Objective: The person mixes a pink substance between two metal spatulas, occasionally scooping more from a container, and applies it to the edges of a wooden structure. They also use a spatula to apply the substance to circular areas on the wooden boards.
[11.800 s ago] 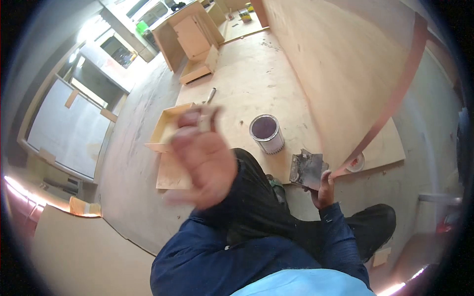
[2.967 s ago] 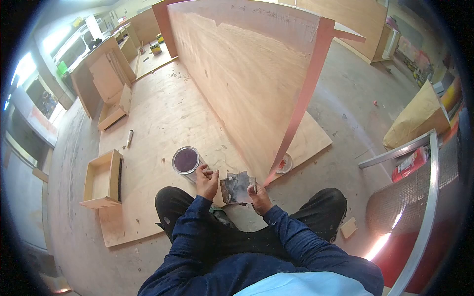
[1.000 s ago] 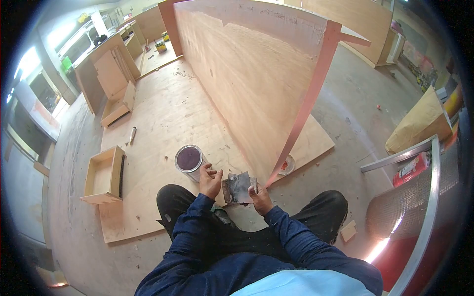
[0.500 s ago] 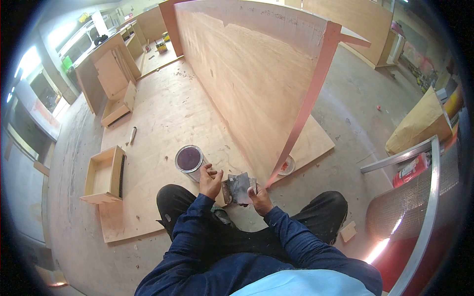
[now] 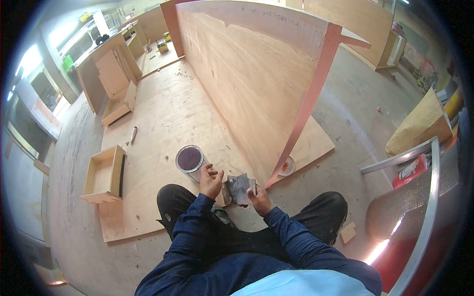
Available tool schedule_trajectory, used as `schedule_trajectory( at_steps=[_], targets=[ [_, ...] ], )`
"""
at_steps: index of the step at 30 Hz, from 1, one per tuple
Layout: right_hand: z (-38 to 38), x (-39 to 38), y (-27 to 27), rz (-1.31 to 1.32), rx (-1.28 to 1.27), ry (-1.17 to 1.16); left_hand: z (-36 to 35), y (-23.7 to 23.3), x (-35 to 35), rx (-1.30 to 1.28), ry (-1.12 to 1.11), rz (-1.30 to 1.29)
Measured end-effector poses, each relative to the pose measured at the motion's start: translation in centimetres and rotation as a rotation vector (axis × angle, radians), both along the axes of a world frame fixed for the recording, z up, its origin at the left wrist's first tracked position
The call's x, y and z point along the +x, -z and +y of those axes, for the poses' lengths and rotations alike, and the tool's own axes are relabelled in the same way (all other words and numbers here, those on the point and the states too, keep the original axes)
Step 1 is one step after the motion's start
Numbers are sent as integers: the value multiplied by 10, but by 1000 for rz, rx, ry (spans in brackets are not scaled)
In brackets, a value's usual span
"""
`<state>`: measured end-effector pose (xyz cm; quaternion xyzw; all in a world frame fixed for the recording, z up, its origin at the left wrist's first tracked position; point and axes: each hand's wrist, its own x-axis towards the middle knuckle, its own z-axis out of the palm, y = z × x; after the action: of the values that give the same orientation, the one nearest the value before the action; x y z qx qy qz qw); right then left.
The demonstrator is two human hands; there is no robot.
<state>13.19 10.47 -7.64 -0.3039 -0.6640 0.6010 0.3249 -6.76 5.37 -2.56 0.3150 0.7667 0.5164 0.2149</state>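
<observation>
My right hand (image 5: 260,200) is closed around flat metal putty scrapers (image 5: 238,189), smeared grey and dark, with the thumb on top near their right edge. They overlap each other and are held low between my knees. My left hand (image 5: 211,182) is to the left of the scrapers, fingers loosely bent and apart, with nothing visible in it. Right beside its fingertips stands an open metal can (image 5: 190,159) with a dark purplish-brown top surface. The can rests on a plywood sheet (image 5: 153,148). A tall wooden panel (image 5: 256,74) with a pinkish front edge rises just beyond my right hand.
A small drawer (image 5: 102,175) and a white-handled tool (image 5: 133,134) lie on the left. A round lid (image 5: 286,166) is at the panel's foot. On the right are a metal frame (image 5: 434,182), a red container (image 5: 411,171) and a brown paper bag (image 5: 419,126).
</observation>
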Motion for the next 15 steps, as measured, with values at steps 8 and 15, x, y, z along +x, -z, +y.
schedule_trajectory(
  at_steps=[8, 15],
  targets=[
    [0, 1, 0, -29, 17, -23, 0, 0, -1, -17, 5, -17],
    [0, -3, 4, 61, 20, -33, 1, -2, 0, -34, 7, -7]
  ],
)
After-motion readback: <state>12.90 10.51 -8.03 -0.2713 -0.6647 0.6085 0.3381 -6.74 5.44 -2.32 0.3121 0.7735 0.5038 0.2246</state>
